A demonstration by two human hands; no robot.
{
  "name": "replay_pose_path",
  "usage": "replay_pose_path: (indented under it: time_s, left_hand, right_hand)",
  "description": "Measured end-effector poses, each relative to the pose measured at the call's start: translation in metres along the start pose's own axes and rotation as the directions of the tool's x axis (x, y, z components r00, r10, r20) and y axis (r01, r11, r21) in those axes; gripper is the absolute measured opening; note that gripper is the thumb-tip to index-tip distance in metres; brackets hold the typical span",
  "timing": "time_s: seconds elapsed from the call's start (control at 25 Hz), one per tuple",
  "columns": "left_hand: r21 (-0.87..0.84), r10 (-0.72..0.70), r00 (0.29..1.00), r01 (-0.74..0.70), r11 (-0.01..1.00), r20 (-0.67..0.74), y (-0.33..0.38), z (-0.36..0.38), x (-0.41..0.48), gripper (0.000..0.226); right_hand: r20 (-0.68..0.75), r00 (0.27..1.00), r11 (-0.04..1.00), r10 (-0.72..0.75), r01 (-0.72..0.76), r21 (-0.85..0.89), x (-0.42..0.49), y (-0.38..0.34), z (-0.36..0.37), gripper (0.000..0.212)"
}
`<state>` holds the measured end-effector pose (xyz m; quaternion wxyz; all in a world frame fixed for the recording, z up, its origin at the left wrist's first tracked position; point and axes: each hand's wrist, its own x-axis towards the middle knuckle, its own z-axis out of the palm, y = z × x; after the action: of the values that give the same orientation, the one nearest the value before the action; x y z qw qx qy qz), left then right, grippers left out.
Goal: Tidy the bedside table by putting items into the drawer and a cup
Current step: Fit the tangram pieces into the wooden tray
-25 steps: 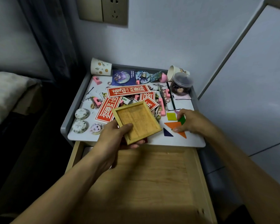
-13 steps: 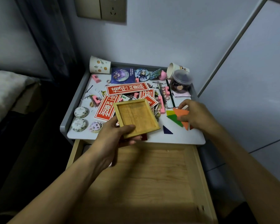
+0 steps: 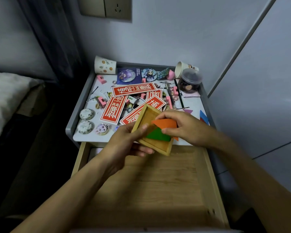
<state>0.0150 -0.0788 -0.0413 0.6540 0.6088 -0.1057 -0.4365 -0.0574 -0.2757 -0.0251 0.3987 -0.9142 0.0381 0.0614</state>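
**Bedside table (image 3: 69, 130) crowded, tray held over the open drawer**

Stands in a corner against a pale wall, below a socket plate (image 3: 106, 7), with a dark curtain (image 3: 54, 39) and a bed (image 3: 5, 98) to the left. Carries red stickers (image 3: 133, 89), round badges (image 3: 86, 114), a spotted paper cup (image 3: 105, 65) at the back left and a lidded jar (image 3: 190, 80) at the back right. Gripped tilted in the left hand (image 3: 124, 143) above the wooden drawer (image 3: 158, 182): a wooden tray (image 3: 148, 115). Pinched in the right hand (image 3: 186, 128) over it: an orange piece (image 3: 164, 123), touching a green piece (image 3: 156, 135).

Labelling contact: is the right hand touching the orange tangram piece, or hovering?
Touching. The head view shows the right hand pinching the orange tangram piece between thumb and fingers, above the wooden tray held by the left hand.
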Motion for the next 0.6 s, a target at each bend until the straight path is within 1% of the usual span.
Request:
replay_pose_path:
  time_s: [0.08, 0.16, 0.28, 0.32, 0.4, 0.48, 0.52, 0.6]
  left_hand:
    - [0.047, 0.005, 1.0, -0.005, 0.999, 0.003, -0.001, -0.001, 0.001, 0.027]
    - [0.034, 0.008, 1.0, -0.007, 0.999, -0.026, -0.002, -0.002, 0.002, 0.027]
    - [0.0, 0.007, 0.998, -0.007, 1.0, -0.057, -0.002, -0.003, 0.004, 0.027]
    - [-0.001, 0.004, 0.998, -0.004, 1.0, -0.057, -0.002, -0.004, 0.004, 0.028]
    - [0.001, -0.009, 0.999, 0.009, 1.0, -0.048, -0.003, -0.004, 0.004, 0.029]
    - [-0.002, -0.019, 0.999, 0.019, 1.0, -0.041, -0.003, -0.004, 0.004, 0.03]
    - [-0.005, -0.021, 0.999, 0.02, 1.0, -0.042, -0.002, -0.005, 0.003, 0.03]
    - [-0.008, -0.02, 0.999, 0.02, 1.0, -0.035, 0.0, -0.006, 0.003, 0.03]
  right_hand:
    - [-0.065, 0.997, 0.992, 0.028, -0.02, 0.125, 0.001, -0.001, 0.003, 0.028]
    - [-0.19, 0.98, 0.969, 0.057, -0.009, 0.247, 0.003, -0.003, 0.007, 0.025]
    - [-0.345, 0.928, 0.915, 0.141, 0.01, 0.403, 0.006, -0.005, 0.018, 0.028]
    - [-0.387, 0.906, 0.907, 0.169, 0.011, 0.42, 0.007, -0.006, 0.023, 0.03]
    - [-0.459, 0.871, 0.933, 0.175, 0.002, 0.359, 0.009, -0.009, 0.031, 0.032]
    - [-0.502, 0.857, 0.972, 0.119, 0.002, 0.234, 0.009, -0.014, 0.029, 0.033]
    - [-0.5, 0.862, 0.986, 0.085, 0.0, 0.169, 0.009, -0.016, 0.024, 0.035]
    - [-0.435, 0.901, 1.0, 0.005, -0.006, -0.001, 0.008, -0.015, 0.015, 0.039]
